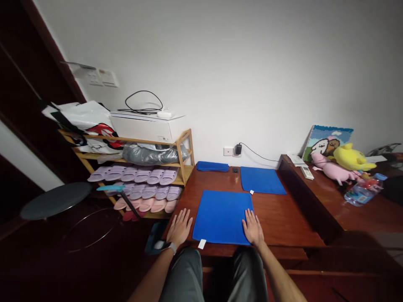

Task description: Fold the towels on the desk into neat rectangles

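Note:
A blue cloth (223,216) with a white tag at its lower left corner lies spread flat on the brown wooden table (270,224). My left hand (180,226) rests flat on the wood just left of this cloth, fingers stretched out, with a watch on the wrist. On the cloth's right edge lies my right hand (252,227), palm down and fingers extended, holding nothing. A second blue cloth (263,180), also tagged, is laid out farther back on the right. Against the wall sits a folded blue cloth (213,166).
Left of the table stands a wooden rack (185,167) with rows of slippers (145,174) and a white box (145,126) on top. A round stool (56,200) is farther left. On the raised right surface are plush toys (333,167) and a plastic bottle (362,193).

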Demonstrator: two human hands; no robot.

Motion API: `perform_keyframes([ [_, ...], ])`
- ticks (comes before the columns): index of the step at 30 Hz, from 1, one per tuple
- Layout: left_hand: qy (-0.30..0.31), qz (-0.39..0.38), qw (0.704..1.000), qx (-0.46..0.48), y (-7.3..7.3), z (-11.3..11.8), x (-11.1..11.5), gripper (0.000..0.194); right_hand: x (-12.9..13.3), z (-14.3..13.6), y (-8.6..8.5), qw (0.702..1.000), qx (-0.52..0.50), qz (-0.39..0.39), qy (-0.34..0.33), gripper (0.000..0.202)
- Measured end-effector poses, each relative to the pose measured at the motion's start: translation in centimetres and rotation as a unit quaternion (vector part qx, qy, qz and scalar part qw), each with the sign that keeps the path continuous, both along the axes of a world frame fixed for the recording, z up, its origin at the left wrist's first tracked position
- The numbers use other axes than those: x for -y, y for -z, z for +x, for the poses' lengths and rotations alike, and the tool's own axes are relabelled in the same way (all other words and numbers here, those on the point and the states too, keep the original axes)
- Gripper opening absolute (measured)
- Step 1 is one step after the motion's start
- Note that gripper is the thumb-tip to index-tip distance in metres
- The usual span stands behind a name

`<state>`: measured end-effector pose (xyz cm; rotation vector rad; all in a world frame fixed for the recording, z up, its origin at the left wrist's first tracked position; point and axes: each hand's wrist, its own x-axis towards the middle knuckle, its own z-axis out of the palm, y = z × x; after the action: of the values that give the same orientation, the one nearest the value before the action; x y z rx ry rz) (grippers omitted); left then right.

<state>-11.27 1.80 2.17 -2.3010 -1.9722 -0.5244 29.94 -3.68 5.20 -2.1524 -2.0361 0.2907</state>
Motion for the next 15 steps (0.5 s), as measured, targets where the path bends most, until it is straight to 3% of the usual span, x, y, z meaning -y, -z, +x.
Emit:
perform_keyframes([
  [15, -0.005, -0.01, 1.0, 0.004, -0.56, 0.14, -0.04, 0.061, 0.17, 0.07, -0.51, 1.0, -0.007, 0.003, -0.002, 0.071],
])
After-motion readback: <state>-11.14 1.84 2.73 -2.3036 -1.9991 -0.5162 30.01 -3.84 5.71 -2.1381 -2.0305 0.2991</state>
